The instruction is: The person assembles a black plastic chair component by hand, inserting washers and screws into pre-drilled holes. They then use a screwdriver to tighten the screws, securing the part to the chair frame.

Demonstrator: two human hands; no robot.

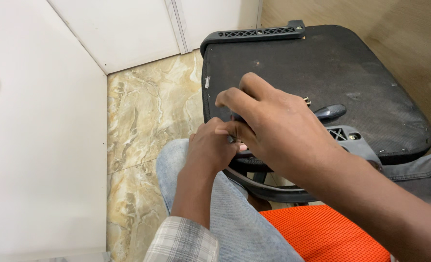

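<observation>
Centre frame: upturned chair seat point(322, 68), black underside up, tilted against the person's knees, which brings its mechanism within reach. Right hand point(268, 123) curls over a small dark part at the seat's near edge, fingers closed on it. Left hand point(210, 148) pinches in beside it, fingertips together; what it holds cannot be told. A lever point(331, 111) and bracket point(351, 136) show just right. Lower right, orange mesh point(327, 233) is cut off by the frame.
</observation>
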